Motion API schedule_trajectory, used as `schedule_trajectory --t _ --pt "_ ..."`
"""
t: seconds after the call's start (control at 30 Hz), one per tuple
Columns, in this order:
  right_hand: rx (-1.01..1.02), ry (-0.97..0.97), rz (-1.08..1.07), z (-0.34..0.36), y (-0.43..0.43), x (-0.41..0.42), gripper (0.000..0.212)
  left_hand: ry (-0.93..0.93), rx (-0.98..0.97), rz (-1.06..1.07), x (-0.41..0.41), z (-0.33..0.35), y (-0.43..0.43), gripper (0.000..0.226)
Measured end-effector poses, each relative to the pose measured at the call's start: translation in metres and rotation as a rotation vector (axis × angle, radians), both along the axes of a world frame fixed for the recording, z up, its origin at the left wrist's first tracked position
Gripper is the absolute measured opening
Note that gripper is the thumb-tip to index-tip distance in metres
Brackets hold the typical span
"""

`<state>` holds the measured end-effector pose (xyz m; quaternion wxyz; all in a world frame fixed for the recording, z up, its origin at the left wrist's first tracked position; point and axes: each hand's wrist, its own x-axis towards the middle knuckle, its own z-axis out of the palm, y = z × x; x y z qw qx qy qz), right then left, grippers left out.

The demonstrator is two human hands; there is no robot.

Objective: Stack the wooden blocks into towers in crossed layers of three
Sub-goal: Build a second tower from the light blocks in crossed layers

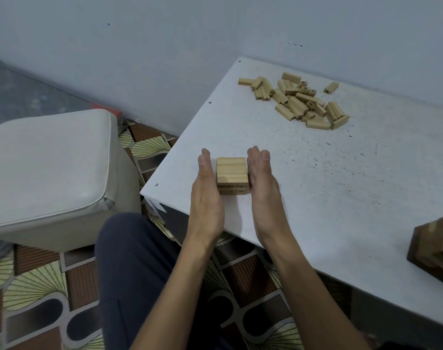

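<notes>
Head view, looking down: two hands and three groups of blocks on one white speckled table (341, 185). A low stack of pale wooden blocks (232, 173) stands close to the table's left edge, not far from its near-left corner. Its top layer is three blocks side by side, long axes running left to right; beneath it, numbered block ends face the person, so that layer lies crosswise. The left hand (206, 193) and right hand (263, 188) are flat with straight fingers, palms pressed against the stack's two sides. A loose heap of the same blocks (301, 99), perhaps thirty and too jumbled to count, lies toward the far edge, one block a little apart. A darker, shadowed block tower (435, 248) is cut off at the right. Bare table stretches between stack, heap and tower. One white padded stool (51, 160) stands left of the table.
</notes>
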<state>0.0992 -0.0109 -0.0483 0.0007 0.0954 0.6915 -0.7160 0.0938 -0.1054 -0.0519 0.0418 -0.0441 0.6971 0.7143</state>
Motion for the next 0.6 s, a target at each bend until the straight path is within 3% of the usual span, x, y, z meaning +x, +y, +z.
schedule_trajectory --t 0.2,0.6 --pt "0.014 -0.016 0.005 -0.0002 -0.0047 0.0014 0.082 -0.001 -0.052 -0.045 0.0024 0.0058 0.0052 0.083" --pt "0.004 -0.008 0.019 -0.0011 -0.0065 0.0033 0.085 -0.004 -0.079 -0.056 0.0021 0.0061 0.0078 0.086"
